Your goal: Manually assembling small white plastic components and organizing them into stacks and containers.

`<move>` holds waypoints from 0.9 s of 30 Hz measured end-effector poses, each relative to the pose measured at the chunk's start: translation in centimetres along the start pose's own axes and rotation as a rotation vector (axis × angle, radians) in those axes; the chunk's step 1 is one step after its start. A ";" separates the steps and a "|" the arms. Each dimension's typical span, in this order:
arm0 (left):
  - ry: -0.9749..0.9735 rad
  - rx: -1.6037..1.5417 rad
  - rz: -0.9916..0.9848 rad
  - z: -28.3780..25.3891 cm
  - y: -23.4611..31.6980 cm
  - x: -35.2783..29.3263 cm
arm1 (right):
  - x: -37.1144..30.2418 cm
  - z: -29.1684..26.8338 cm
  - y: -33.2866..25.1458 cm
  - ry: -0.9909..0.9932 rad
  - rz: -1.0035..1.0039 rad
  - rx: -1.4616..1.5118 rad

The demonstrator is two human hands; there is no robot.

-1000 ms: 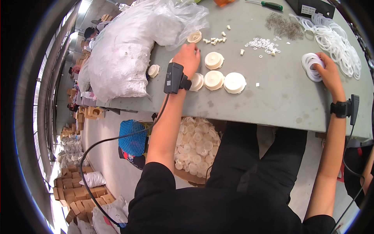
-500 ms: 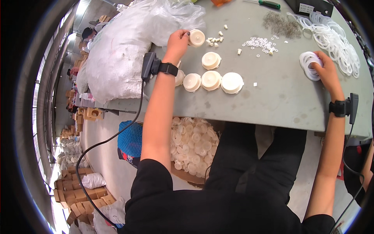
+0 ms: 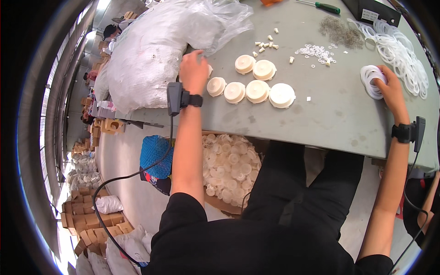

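While pinching white rings [image 3: 365, 80] in right hand [image 3: 391, 90], held left hand [image 3: 194, 73] beside half-hidden cap [image 3: 210, 70], could not tell whether gripping; had six cream caps [image 3: 258, 91] set out on table [image 3: 321, 117], rings apart.

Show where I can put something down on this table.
Bare: nearer than the white washers, between the small white square and the white rings at the right hand; also between the cream caps and the table's near edge. Crowded: around the left hand, between caps and white sack.

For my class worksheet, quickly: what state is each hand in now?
Left hand: blurred; open or closed cannot be told.
Right hand: closed on the white rings.
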State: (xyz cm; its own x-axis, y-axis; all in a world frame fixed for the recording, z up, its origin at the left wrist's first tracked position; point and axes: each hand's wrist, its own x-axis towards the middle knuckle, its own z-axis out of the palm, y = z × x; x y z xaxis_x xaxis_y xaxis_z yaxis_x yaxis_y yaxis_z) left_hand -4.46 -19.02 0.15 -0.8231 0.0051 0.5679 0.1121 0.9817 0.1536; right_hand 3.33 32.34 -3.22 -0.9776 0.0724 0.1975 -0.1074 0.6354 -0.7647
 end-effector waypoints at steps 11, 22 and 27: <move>-0.442 0.477 -0.245 0.7 -4.1 -1.3 | 0.1 0.0 -0.1 -0.019 0.036 -0.001; -0.275 -0.158 0.227 0.3 1.0 -4.6 | -0.2 0.0 -0.6 -0.012 0.018 -0.001; -0.281 -0.298 0.198 0.5 1.2 -5.3 | -0.2 0.2 -0.8 0.004 0.011 -0.006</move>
State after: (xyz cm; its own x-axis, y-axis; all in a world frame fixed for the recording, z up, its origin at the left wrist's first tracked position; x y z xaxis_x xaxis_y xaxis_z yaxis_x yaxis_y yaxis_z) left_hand -0.24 -17.80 -3.05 -0.8840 0.2792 0.3751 0.4043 0.8592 0.3134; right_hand 3.54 31.68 -2.73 -0.9780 0.0829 0.1915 -0.0953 0.6391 -0.7632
